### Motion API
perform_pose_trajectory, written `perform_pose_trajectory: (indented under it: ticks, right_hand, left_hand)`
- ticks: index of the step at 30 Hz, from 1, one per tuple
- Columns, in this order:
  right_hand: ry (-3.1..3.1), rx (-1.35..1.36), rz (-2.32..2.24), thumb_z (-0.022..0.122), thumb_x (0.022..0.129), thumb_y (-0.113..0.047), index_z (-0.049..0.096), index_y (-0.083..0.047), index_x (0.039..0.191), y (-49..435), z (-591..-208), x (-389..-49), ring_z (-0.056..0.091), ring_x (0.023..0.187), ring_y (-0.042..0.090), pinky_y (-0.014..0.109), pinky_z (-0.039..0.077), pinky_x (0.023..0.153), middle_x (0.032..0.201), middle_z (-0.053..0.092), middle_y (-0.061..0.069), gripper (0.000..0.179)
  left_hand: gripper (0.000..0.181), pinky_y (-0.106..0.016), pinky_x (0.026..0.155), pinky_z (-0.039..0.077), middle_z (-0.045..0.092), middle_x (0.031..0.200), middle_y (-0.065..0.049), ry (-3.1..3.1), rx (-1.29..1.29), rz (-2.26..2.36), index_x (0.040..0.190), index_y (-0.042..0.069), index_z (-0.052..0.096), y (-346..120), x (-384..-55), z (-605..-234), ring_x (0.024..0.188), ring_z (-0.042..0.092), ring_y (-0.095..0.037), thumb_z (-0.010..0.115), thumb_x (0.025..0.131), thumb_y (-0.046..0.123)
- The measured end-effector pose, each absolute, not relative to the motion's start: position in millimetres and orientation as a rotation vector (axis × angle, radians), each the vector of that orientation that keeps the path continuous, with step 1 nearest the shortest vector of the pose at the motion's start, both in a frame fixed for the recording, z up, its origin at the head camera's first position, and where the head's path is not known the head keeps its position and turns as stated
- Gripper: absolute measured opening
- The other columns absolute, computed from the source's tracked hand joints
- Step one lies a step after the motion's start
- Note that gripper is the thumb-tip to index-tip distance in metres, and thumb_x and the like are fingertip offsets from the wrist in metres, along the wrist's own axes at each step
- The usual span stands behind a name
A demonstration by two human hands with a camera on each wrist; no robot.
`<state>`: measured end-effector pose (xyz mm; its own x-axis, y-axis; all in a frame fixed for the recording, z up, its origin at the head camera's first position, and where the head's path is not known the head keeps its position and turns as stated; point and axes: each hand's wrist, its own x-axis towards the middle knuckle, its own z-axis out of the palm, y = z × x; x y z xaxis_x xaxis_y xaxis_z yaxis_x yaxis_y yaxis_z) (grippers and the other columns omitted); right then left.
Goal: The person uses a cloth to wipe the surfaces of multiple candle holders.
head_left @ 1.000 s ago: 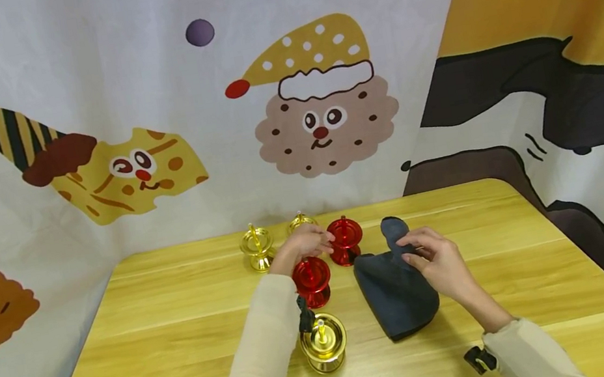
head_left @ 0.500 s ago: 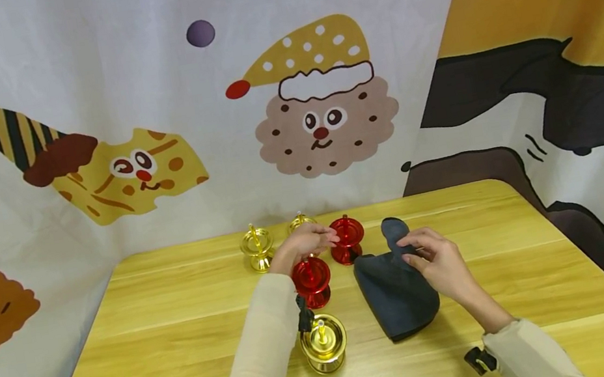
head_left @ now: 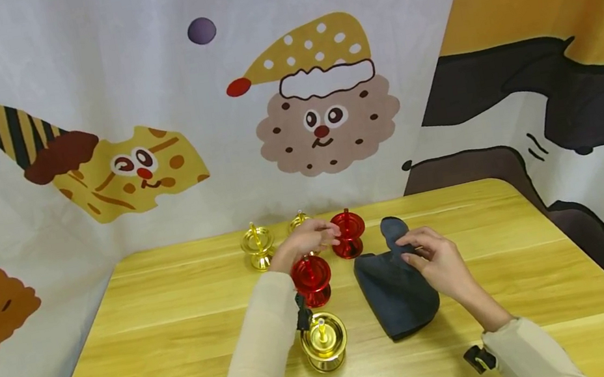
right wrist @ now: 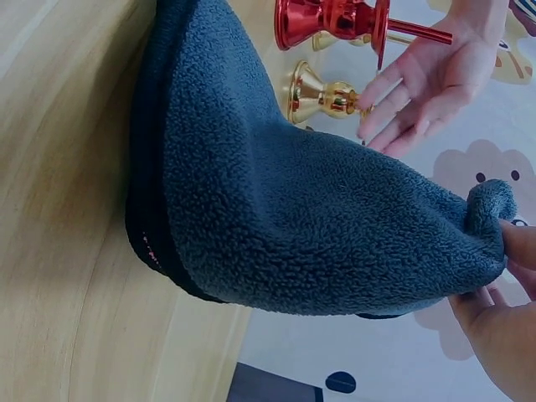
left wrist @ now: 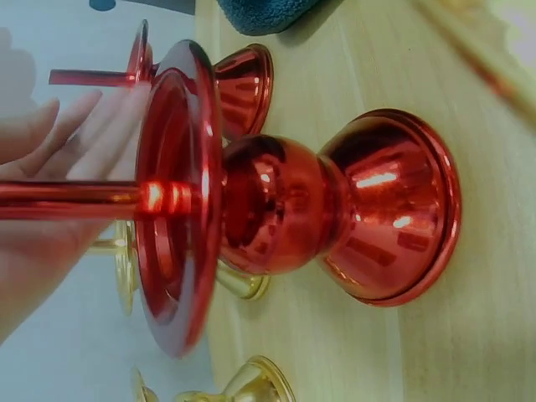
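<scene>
My left hand (head_left: 312,237) reaches over the near red candle holder (head_left: 312,276), palm turned inward and fingers extended. Its fingertips are at the back red candle holder (head_left: 347,227); whether they touch it cannot be told. In the left wrist view the near red candle holder (left wrist: 276,205) stands in front of that hand. My right hand (head_left: 440,259) pinches the narrow top of a dark blue, hat-shaped fleece piece (head_left: 396,295). In the right wrist view the fleece (right wrist: 276,201) rises to a tip between thumb and fingers, its dark-edged lower rim on the table.
A gold candle holder (head_left: 324,340) stands nearest on the wooden table (head_left: 156,356). Another gold one (head_left: 257,242) is at the back left, and a third (head_left: 298,219) is partly behind my left hand. A printed curtain (head_left: 150,54) hangs behind the table.
The back red candle holder has shifted slightly right and away, and my left hand's fingers have moved right along with it. My right hand and the fleece have stayed still.
</scene>
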<state>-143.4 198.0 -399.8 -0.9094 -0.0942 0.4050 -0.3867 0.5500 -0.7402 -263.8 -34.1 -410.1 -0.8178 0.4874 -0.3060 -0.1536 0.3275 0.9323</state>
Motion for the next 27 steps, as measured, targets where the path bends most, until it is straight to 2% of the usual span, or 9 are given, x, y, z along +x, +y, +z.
perform_pose_trajectory:
  ticks: [4,13,15,16,17,20,22,24,27]
  right_hand:
    - [-2.475,0.401,1.298,0.065,0.075,0.014,0.067,0.002,0.096,198,-400,-144,0.058,0.088,0.027,0.043,0.053,0.075,0.096,0.058,0.011,0.024]
    - [-2.487,0.397,1.306,0.065,0.075,0.014,0.067,0.002,0.096,198,-399,-144,0.058,0.088,0.027,0.043,0.052,0.075,0.096,0.058,0.011,0.025]
    - [-2.493,0.394,1.307,0.065,0.075,0.014,0.067,0.002,0.096,198,-399,-145,0.058,0.089,0.026,0.043,0.052,0.076,0.096,0.058,0.011,0.025]
    - [-2.496,0.392,1.308,0.065,0.075,0.014,0.067,0.002,0.097,198,-399,-145,0.057,0.089,0.026,0.043,0.052,0.076,0.096,0.058,0.011,0.025]
    - [-2.499,0.391,1.309,0.065,0.075,0.014,0.067,0.002,0.097,198,-400,-145,0.057,0.089,0.026,0.043,0.052,0.076,0.097,0.058,0.011,0.025]
    - [-2.506,0.389,1.308,0.065,0.076,0.014,0.067,0.001,0.097,198,-400,-145,0.057,0.089,0.026,0.043,0.052,0.076,0.097,0.058,0.011,0.025]
    - [-2.504,0.389,1.305,0.065,0.075,0.014,0.067,0.002,0.097,199,-400,-145,0.057,0.089,0.026,0.044,0.052,0.076,0.097,0.058,0.011,0.025]
    - [-2.502,0.39,1.297,0.065,0.075,0.014,0.067,0.002,0.097,199,-399,-144,0.057,0.088,0.027,0.045,0.052,0.076,0.097,0.058,0.011,0.025]
    - [-2.497,0.394,1.289,0.065,0.075,0.014,0.067,0.002,0.097,201,-398,-144,0.057,0.088,0.027,0.045,0.052,0.076,0.097,0.058,0.012,0.024]
  left_hand:
    - [0.031,-0.048,0.1,0.035,0.053,0.122,-0.022,1.968,0.304,1.582,0.123,-0.009,0.049,-32,-265,-413,0.111,0.053,-0.033,0.045,0.094,0.0]
    - [0.037,-0.039,0.099,0.038,0.048,0.129,-0.019,2.001,0.368,1.529,0.131,-0.007,0.042,-31,-265,-413,0.118,0.047,-0.029,0.044,0.096,0.005]
    - [0.038,-0.031,0.092,0.044,0.052,0.12,-0.017,2.016,0.401,1.501,0.132,-0.005,0.042,-30,-266,-413,0.1,0.057,-0.022,0.043,0.096,0.007]
    - [0.038,-0.027,0.083,0.046,0.053,0.117,-0.016,2.025,0.418,1.487,0.133,-0.004,0.041,-30,-266,-412,0.085,0.057,-0.018,0.043,0.097,0.008]
    - [0.04,-0.026,0.074,0.043,0.052,0.117,-0.015,2.019,0.429,1.485,0.135,-0.003,0.04,-30,-266,-412,0.073,0.05,-0.015,0.043,0.097,0.009]
    - [0.043,-0.032,0.077,0.043,0.048,0.124,-0.015,1.994,0.448,1.483,0.139,0.001,0.035,-31,-266,-410,0.076,0.048,-0.016,0.041,0.098,0.013]
    - [0.043,-0.042,0.093,0.042,0.039,0.138,-0.015,1.998,0.455,1.503,0.14,0.002,0.034,-34,-266,-405,0.103,0.054,-0.024,0.039,0.099,0.014]
    - [0.043,-0.05,0.099,0.036,0.035,0.141,-0.017,1.998,0.441,1.533,0.139,0.001,0.034,-41,-267,-399,0.123,0.041,-0.03,0.039,0.099,0.014]
    - [0.039,-0.047,0.093,0.042,0.041,0.134,-0.021,2.032,0.384,1.571,0.135,-0.004,0.037,-56,-266,-383,0.118,0.045,-0.036,0.039,0.099,0.012]
